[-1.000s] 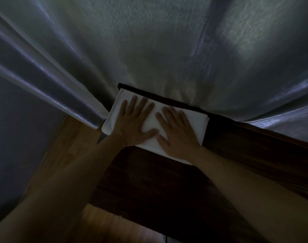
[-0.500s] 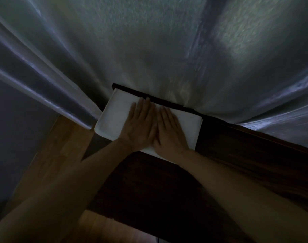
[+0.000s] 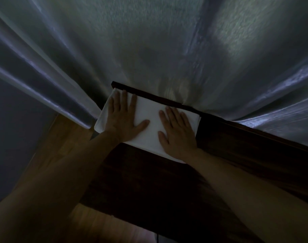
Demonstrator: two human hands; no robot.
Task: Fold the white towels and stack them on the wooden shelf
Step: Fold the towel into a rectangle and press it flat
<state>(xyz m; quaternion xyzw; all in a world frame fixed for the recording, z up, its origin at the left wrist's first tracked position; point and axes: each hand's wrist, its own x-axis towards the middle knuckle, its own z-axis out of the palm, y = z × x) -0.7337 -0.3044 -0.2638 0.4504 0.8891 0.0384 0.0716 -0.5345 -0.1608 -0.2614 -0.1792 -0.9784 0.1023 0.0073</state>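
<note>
Where the two hands lay side by side at the middle of the folded white cotton towel (image 3: 149,120) half a second ago, they now sit spread apart, the left hand (image 3: 122,118) flat over its left half with fingertips near the far corner, the right hand (image 3: 177,132) flat over its right half. Both hands are released, fingers straight, palms pressing down and grasping nothing. I judge this an outward smoothing stroke, flattening the fold so the towel lies neat. A full second ago the hands were also apart, so the sweep looks repeated. The towel rests at the left end of the dark brown wooden shelf (image 3: 246,155), its far edge against the raised back rim, its left corner slightly overhanging. Layered edges at its right end suggest more than one fold or towel; I cannot tell which. Behind hangs a pale sheer curtain (image 3: 158,41).
</note>
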